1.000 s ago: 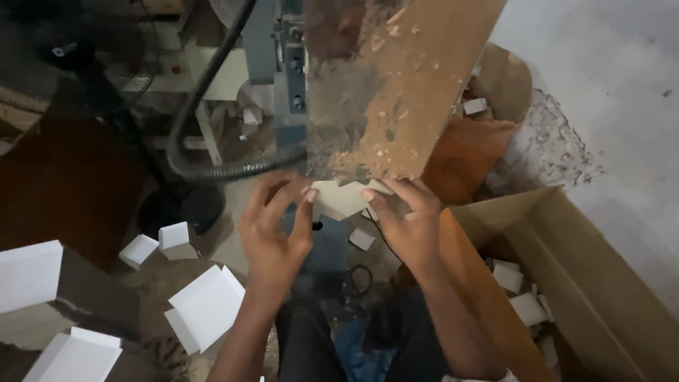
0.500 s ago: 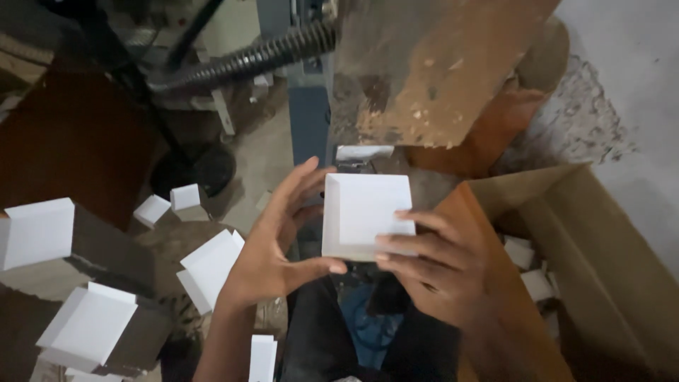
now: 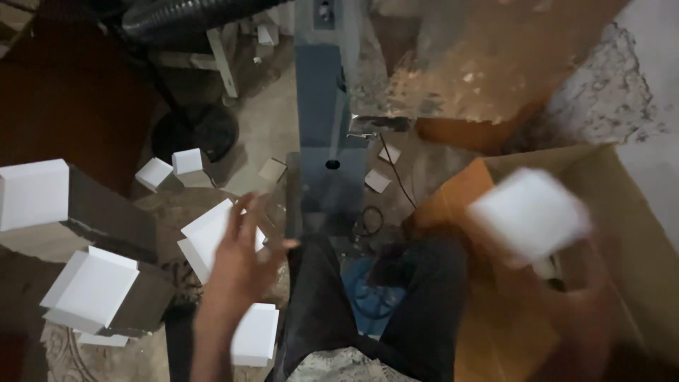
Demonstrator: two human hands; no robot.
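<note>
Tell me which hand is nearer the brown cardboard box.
Right. The right hand, blurred, holds a white square piece directly over the cardboard box; the left hand is open, far across the lap.

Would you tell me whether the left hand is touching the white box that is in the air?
Apart: the head view shows the left hand open, well away from the blurred white box.

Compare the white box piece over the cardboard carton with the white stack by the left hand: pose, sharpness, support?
The white box piece is motion-blurred; the white stack is sharper. The piece is up in the air over the cardboard carton, with the blurred right hand at it; the stack rests on the floor, partly behind the open left hand, which holds nothing. The piece shows one tilted square face; the stack shows layered edges. Both are white and squarish.
</note>
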